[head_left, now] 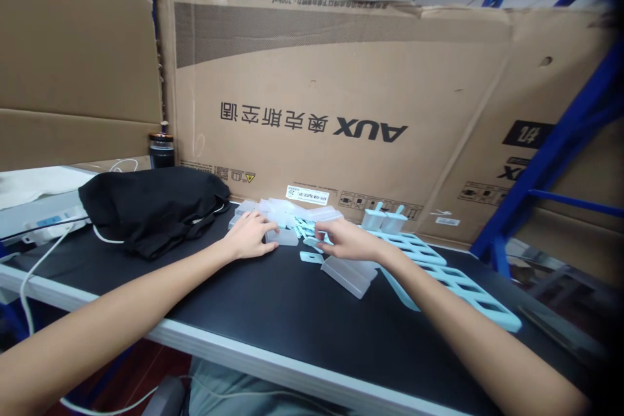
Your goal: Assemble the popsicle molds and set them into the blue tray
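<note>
My left hand [251, 234] rests at the pile of clear plastic molds, its fingers apart over a translucent mold [285, 237]. My right hand [344, 240] is bent at the light blue pieces [305, 227]; its fingertips are curled and what they pinch is too small to make out. A flat light blue piece [311, 257] lies on the black table just below, between the hands. Under my right hand another translucent mold [348, 275] lies tilted. Two molds with blue sticks [385, 218] stand upright behind my right wrist.
Light blue frames [468, 296] with rectangular openings lie on the right of the black table [273, 318]. A black cloth bundle [156, 208] and white cables are at the left. A dark jar [162, 149] stands behind it. Large cardboard sheets [292, 71] wall the back; blue posts flank them.
</note>
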Available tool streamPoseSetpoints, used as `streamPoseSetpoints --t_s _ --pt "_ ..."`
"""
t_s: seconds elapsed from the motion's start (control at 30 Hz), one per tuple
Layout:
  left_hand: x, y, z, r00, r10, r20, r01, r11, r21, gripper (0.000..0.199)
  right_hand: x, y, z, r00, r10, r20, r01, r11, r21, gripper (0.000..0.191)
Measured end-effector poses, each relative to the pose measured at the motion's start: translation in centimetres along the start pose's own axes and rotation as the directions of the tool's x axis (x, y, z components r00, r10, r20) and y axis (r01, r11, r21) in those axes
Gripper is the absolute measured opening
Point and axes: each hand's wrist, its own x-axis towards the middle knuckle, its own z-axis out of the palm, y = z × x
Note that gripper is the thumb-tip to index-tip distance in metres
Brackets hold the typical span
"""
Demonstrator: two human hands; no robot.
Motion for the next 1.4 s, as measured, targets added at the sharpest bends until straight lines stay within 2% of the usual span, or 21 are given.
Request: streamPoseSetpoints --t_s 0.07,0.13,0.23,0.3,0.4,0.47,0.6,0.7,0.87,0.97,1.07,1.13,1.27,1.4 --pt "0.0 0.4 -0.2 1.0 -0.019 -0.024 0.018 0.998 -0.058 0.035 -0.3 -0.4 -0.4 0.997 0.0 -0.081 0.0 1.0 0.001 0.01" --pt "0.1 0.8 -0.4 0.995 -0.037 -0.098 0.019 0.983 -0.182 0.04 -0.5 -0.7 -0.8 0.989 0.005 -0.145 0.002 0.999 0.048 0.012" --pt "0.2 1.5 -0.7 0.971 -0.066 -0.229 -0.028 0.923 -0.384 0.047 -0.6 -1.5 -1.0 0.978 0.033 -0.206 0.011 0.978 0.209 0.017" --pt "0.3 2.0 -0.8 0.957 -0.09 -0.275 -0.047 0.889 -0.456 0.051 -0.4 -2.3 -0.9 0.972 0.078 -0.224 0.01 0.93 0.367 0.021" --pt "0.3 2.8 -1.0 0.946 -0.105 -0.306 -0.072 0.854 -0.515 0.054 0.2 -3.9 -0.5 0.962 0.15 -0.228 0.006 0.824 0.567 0.028" --pt "0.3 3.3 -1.1 0.939 -0.075 -0.335 -0.134 0.818 -0.559 0.053 0.5 -4.9 0.0 0.96 0.182 -0.214 0.006 0.748 0.664 0.032" --pt "0.1 4.4 -1.2 0.934 0.01 -0.356 -0.273 0.663 -0.697 0.05 0.9 -6.0 1.1 0.964 0.232 -0.133 -0.018 0.553 0.833 0.037" --pt "-0.2 4.6 -0.7 0.941 -0.001 -0.337 -0.277 0.565 -0.777 0.056 0.9 -6.3 1.6 0.966 0.248 -0.073 -0.037 0.412 0.91 0.039" --pt "-0.2 3.9 0.2 0.917 -0.086 -0.389 -0.254 0.626 -0.737 0.076 0.9 -6.8 1.7 0.961 0.275 -0.036 -0.053 0.309 0.95 0.041" --pt "-0.2 3.5 0.0 0.926 -0.028 -0.376 -0.264 0.664 -0.7 0.062 1.0 -6.8 2.2 0.958 0.286 -0.007 -0.081 0.296 0.952 0.042" --pt "-0.3 3.3 -0.3 0.939 0.045 -0.342 -0.272 0.706 -0.653 0.038 1.1 -6.6 3.1 0.957 0.289 0.036 -0.133 0.321 0.938 0.042" --pt "-0.3 3.1 -0.3 0.942 0.059 -0.331 -0.269 0.724 -0.635 0.03 1.2 -6.5 3.7 0.954 0.295 0.051 -0.156 0.344 0.926 0.043" --pt "-0.2 2.6 0.2 0.94 0.051 -0.338 -0.268 0.725 -0.635 0.025 1.5 -6.6 4.2 0.946 0.32 0.047 -0.167 0.359 0.918 0.045" --pt "-0.2 2.6 0.4 0.944 0.044 -0.327 -0.251 0.737 -0.627 0.031 1.8 -6.7 4.0 0.917 0.398 0.04 -0.199 0.367 0.909 0.047"
